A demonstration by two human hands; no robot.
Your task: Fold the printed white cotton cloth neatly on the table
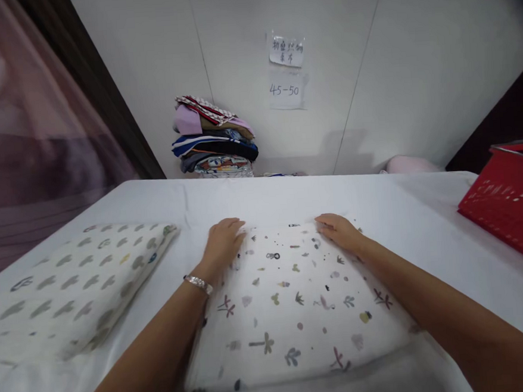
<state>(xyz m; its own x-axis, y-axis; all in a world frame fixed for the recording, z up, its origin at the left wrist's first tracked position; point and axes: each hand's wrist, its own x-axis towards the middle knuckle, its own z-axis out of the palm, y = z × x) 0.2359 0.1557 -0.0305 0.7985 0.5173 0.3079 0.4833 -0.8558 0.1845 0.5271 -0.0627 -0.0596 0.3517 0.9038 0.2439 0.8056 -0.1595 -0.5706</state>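
Here, two pillows: the left hand (222, 242) and right hand (339, 231) lie flat, fingers released, on the far edge of the floral pillow (291, 307). The leaf-print pillow (77, 280) sits left of the hands, bare tablecloth (415, 221) beyond.

White-covered bench (288, 197). Patterned pillow (291, 304) at near edge, centre. Leaf-print pillow (71, 287) at left edge. Red basket (510, 202) at right edge. Folded clothes (215, 139) stacked at far edge.

Second cloth (71, 287) lies left of cloth (292, 313); basket (508, 202) right.

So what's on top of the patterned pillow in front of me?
Both hands rest on the patterned pillow's far edge: left hand, right hand, forearms crossing its sides. Whatever lies beneath their palms is hidden.
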